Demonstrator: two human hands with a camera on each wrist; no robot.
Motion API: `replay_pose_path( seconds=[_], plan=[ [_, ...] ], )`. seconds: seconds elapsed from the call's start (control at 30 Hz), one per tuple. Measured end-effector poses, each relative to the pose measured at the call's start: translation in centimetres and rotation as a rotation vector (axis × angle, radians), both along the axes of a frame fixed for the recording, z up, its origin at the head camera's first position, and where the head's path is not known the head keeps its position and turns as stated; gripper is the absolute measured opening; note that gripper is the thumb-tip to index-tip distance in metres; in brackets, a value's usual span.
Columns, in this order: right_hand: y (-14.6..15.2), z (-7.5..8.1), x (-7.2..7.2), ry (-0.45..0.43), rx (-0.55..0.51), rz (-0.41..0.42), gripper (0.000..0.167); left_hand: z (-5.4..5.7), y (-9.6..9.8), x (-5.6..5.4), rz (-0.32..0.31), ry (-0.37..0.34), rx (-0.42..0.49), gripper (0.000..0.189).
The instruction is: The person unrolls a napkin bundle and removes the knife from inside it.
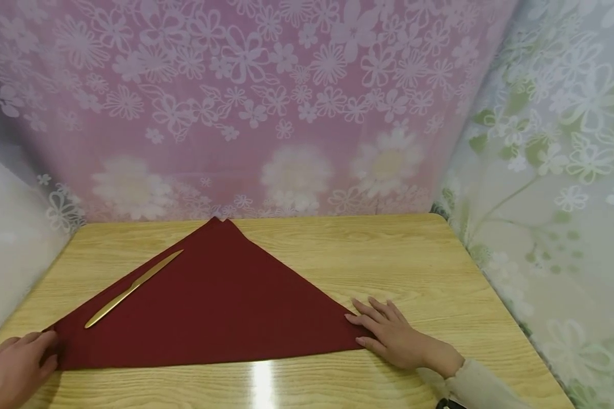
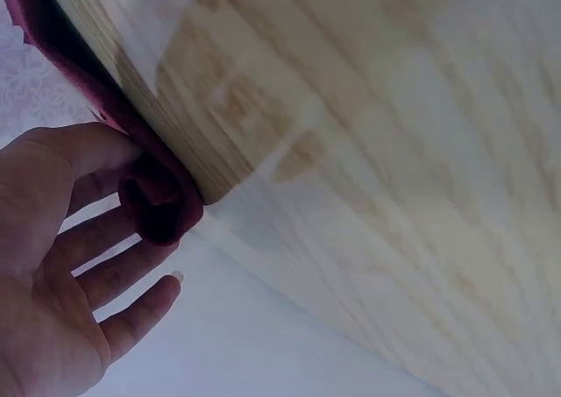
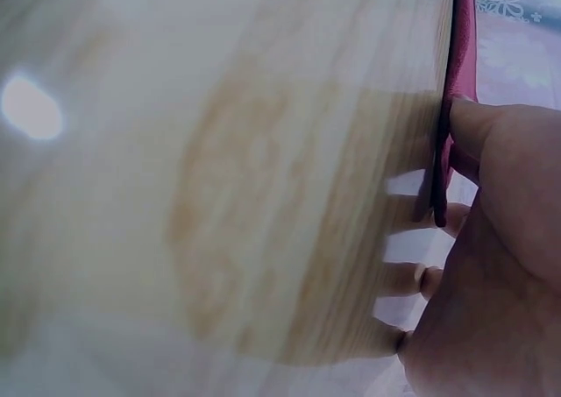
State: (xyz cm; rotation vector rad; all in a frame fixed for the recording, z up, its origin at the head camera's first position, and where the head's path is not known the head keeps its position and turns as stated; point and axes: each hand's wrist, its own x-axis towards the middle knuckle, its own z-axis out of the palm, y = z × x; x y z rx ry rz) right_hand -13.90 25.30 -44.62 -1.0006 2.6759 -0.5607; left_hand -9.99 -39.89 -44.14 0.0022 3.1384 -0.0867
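Observation:
A dark red cloth napkin (image 1: pixel 209 307), folded into a triangle, lies on the table with its peak pointing away. On its left slope rests a gold table knife (image 1: pixel 133 289), slanting along the edge. My left hand (image 1: pixel 17 360) holds the left corner between thumb and fingers. In the left wrist view that corner (image 2: pixel 162 200) is curled into a small loop against the left hand (image 2: pixel 53 248). With fingers spread, my right hand (image 1: pixel 396 338) rests on the right corner. The right wrist view shows the right hand (image 3: pixel 500 230) with its thumb at the cloth's edge (image 3: pixel 460 55).
The wood-grain table (image 1: pixel 388 261) carries the cloth. Behind it hangs a pink flowered backdrop (image 1: pixel 286 102). A pale flowered sheet (image 1: pixel 562 199) runs along the right side, and a white surface (image 1: pixel 15 238) borders the left. A bright reflection shows near the front.

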Motion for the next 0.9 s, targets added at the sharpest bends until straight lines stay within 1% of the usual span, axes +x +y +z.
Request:
replay_pose_path(
  seconds=[0.1, 0.17, 0.23, 0.3, 0.43, 0.53, 0.6, 0.77, 0.83, 0.9],
  plan=[
    [0.0, 0.1, 0.0, -0.010, -0.006, -0.012, 0.047, 0.2, 0.3, -0.1, -0.009, 0.028, -0.009, 0.026],
    [0.0, 0.1, -0.1, -0.012, -0.007, -0.016, 0.047, 0.3, 0.4, -0.2, -0.011, 0.026, -0.016, 0.029],
    [0.1, 0.1, -0.1, -0.007, -0.002, -0.015, 0.047, 0.4, 0.5, -0.4, -0.011, 0.001, -0.029, 0.032],
    [0.1, 0.1, -0.1, -0.004, 0.005, -0.013, 0.047, 0.4, 0.4, -0.5, -0.025, -0.013, -0.035, 0.033],
    [0.2, 0.0, -0.1, 0.005, 0.010, -0.011, 0.048, 0.1, 0.0, -0.7, -0.038, -0.081, -0.041, 0.035],
    [0.3, 0.0, -0.3, 0.005, 0.006, -0.013, 0.048, -0.1, -0.5, -0.9, -0.041, -0.080, -0.028, 0.034],
    [0.3, 0.1, -0.4, 0.003, 0.003, -0.012, 0.047, -0.2, -0.9, -0.9, -0.053, -0.041, -0.002, 0.030],
    [0.1, 0.1, -0.5, 0.007, 0.004, 0.000, 0.047, -0.1, -1.6, -0.7, -0.121, 0.129, 0.070, 0.028],
    [0.0, 0.2, -0.5, 0.014, 0.000, 0.005, 0.047, -0.2, -1.8, -0.5, -0.153, 0.213, 0.106, 0.029],
    [0.0, 0.2, -0.5, 0.017, -0.002, 0.009, 0.047, -0.3, -2.0, -0.4, -0.170, 0.262, 0.137, 0.030]
  ],
)
